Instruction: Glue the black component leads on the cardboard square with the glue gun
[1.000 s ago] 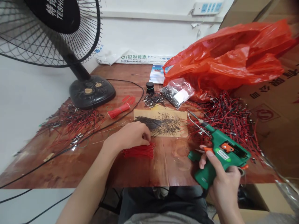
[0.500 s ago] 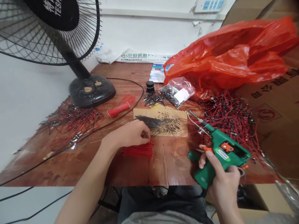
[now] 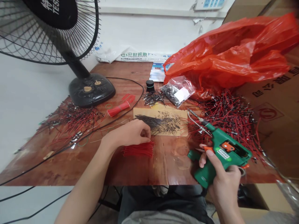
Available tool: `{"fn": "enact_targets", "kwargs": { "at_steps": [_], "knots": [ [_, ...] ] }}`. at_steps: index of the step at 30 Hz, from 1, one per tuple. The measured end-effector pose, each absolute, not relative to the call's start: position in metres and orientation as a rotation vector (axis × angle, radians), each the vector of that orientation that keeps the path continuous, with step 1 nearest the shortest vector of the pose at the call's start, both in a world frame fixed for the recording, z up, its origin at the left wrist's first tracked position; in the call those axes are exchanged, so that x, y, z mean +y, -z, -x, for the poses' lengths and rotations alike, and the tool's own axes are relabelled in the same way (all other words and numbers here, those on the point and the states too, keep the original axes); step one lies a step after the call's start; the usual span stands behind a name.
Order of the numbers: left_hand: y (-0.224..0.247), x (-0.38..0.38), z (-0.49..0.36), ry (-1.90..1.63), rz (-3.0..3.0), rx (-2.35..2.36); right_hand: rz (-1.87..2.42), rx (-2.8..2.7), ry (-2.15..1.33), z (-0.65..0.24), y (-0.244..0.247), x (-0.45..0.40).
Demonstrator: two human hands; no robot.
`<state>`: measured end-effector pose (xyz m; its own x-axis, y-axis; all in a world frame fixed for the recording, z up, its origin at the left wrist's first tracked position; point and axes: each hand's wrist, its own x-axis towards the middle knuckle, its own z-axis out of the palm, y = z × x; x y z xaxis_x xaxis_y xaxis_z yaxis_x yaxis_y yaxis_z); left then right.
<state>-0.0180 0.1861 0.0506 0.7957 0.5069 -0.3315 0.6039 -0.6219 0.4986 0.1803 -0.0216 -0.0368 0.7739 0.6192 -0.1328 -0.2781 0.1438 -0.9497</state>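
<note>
My left hand (image 3: 136, 132) rests at the upper edge of a bundle of short red wires (image 3: 138, 150), thumb and forefinger curled together near the wires' right ends. What is between the fingertips is hidden. In my right hand (image 3: 221, 174) is a green soldering gun (image 3: 218, 147), gripped by its handle with fingers by the orange trigger. Its metal tip (image 3: 192, 112) points up and left, with a thin solder feed tube (image 3: 195, 123) beside it. Just beyond my left hand, black wire pieces (image 3: 151, 121) lie on a tan card (image 3: 184, 130).
Red and black wires are heaped at right (image 3: 229, 121) and left (image 3: 77, 116). A tied red bundle (image 3: 118, 109), black bundle (image 3: 149, 86) and clear bag (image 3: 178, 91) lie farther back. A fan (image 3: 91, 90) stands left, its cable crossing the table. A red plastic bag (image 3: 224, 59) bulges at right.
Both hands and the soldering gun stay almost where they were. The whole view has shifted very slightly.
</note>
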Motion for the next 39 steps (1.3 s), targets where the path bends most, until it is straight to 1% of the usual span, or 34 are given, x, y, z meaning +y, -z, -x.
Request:
{"fn": "enact_targets", "kwargs": {
  "at_steps": [4, 10, 18, 27, 30, 33, 39],
  "knots": [
    [-0.052, 0.185, 0.016, 0.235, -2.347, 0.807, 1.263, -0.321, -0.653, -0.181, 0.038, -0.023],
    [-0.053, 0.184, 0.010, 0.167, -2.337, 0.763, 1.265, -0.321, -0.640, -0.181, 0.038, -0.024],
    [-0.051, 0.186, 0.011, 0.251, -2.352, 0.765, 1.260, -0.332, -0.634, -0.182, 0.038, -0.022],
    [-0.056, 0.188, 0.017, 0.234, -2.370, 0.759, 1.269, -0.334, -0.633, -0.180, 0.036, -0.021],
    [-0.058, 0.186, 0.015, 0.173, -2.393, 0.764, 1.278, -0.328, -0.636, -0.180, 0.037, -0.022],
    [-0.055, 0.180, 0.008, 0.037, -2.472, 0.778, 1.281, -0.316, -0.643, -0.180, 0.038, -0.023],
    [-0.026, 0.163, -0.011, -0.294, -2.775, 0.677, 1.310, -0.289, -0.657, -0.181, 0.037, -0.022]
  ]
}}
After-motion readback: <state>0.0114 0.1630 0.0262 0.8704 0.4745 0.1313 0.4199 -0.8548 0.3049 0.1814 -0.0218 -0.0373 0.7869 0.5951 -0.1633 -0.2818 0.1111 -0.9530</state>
